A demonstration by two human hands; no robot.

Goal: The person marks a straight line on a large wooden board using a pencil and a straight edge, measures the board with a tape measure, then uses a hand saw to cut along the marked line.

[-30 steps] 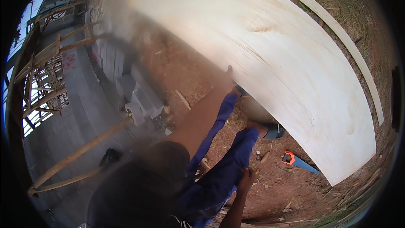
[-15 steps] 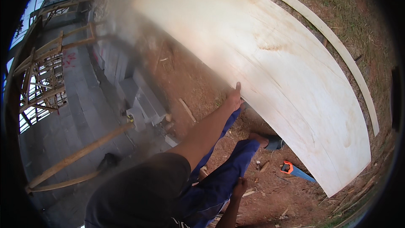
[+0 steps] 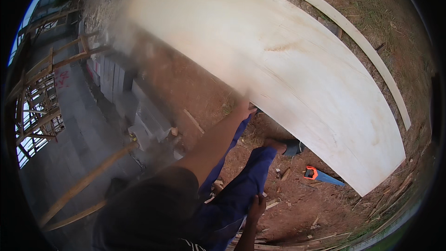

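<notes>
A large pale plywood sheet (image 3: pixel 302 79) stretches from the top of the view to the right. My left hand (image 3: pixel 243 109) is closed on its near edge, with the thumb toward the top face and the other fingers partly hidden at the edge. Lower down, my right hand (image 3: pixel 256 207) is closed against the blue trouser leg (image 3: pixel 253 169), and its fingers seem to grip the cloth. Beside the sheet's near corner, a handsaw (image 3: pixel 327 176) with a blue blade and an orange and black handle lies on the ground.
A long pale wooden strip (image 3: pixel 367 46) lies along the sheet's far side, by dry grass (image 3: pixel 371 9). Grey blocks (image 3: pixel 151 111) are stacked at the left, near a slanting wooden pole (image 3: pixel 88 181). Wood scraps (image 3: pixel 285 174) litter the red earth. A haze blurs part of the view.
The view has shifted, so the sheet, saw and blocks appear a little further left, with the saw and sheet's corner higher. Both hands keep their places on the sheet's edge and the trouser leg.
</notes>
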